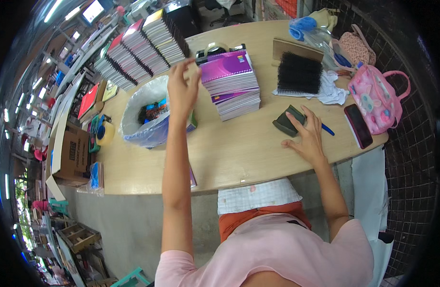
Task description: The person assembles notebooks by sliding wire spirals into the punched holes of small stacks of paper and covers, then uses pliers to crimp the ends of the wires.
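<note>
My left hand is raised above the table, beside the stack of purple spiral notebooks. Its fingers are loosely bent and apart, slightly blurred at the tips, with nothing visible in them. My left forearm crosses a lined waste bin with dark and coloured scraps inside. Below, the edge of a flat purple item peeks out from under that forearm. On the right, my right hand rests with fingers spread, its index finger touching a dark green block. A blue pen lies right of this hand.
Tall stacks of spiral-bound books stand at the far left. A tape dispenser sits behind the notebooks. At the right are a black-bristled brush, white cloth, a phone and a pink bag. A cardboard box stands left.
</note>
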A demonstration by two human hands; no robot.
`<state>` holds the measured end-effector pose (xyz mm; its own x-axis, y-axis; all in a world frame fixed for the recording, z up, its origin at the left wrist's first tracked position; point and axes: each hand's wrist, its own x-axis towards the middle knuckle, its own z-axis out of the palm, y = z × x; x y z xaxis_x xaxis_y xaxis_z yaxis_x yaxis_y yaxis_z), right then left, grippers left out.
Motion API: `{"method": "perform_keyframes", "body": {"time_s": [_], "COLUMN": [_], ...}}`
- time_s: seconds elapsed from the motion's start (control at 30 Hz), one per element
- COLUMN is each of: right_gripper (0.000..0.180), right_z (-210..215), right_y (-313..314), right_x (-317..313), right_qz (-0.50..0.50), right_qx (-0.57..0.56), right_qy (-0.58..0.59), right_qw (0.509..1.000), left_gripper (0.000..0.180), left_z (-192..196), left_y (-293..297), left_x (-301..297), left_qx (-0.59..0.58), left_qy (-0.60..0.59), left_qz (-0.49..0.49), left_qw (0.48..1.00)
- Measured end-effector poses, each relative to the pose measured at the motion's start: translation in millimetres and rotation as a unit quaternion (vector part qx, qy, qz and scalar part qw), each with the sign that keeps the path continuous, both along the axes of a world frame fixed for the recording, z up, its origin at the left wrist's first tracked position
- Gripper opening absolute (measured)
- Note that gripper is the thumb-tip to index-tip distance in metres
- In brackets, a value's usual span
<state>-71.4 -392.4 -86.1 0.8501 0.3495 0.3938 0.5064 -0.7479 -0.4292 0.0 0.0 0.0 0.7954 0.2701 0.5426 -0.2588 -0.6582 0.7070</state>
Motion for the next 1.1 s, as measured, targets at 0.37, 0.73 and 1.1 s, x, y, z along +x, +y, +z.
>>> {"method": "perform_keyframes", "body": {"time_s": [0.37,0.73,1.1], "right_gripper": [0.039,0.036,0.030], "right_z": [19,7,19], "right_y": [47,25,1], "right_x": [-35,-31,22], "right_qz": [0.129,0.125,0.061], "right_qx": [0.312,0.307,0.296], "right_qy": [0.185,0.186,0.176], "right_qw": [0.923,0.925,0.937], "left_gripper": [0.046,0.041,0.037], "left_z": [58,77,76], "left_y": [-42,-99,-107], "left_x": [76,131,136], "left_qx": [0.216,0.359,0.449], "left_qy": [0.078,0.275,0.293], "left_qz": [-0.373,-0.495,-0.387], "left_qw": [0.899,0.742,0.750]}}
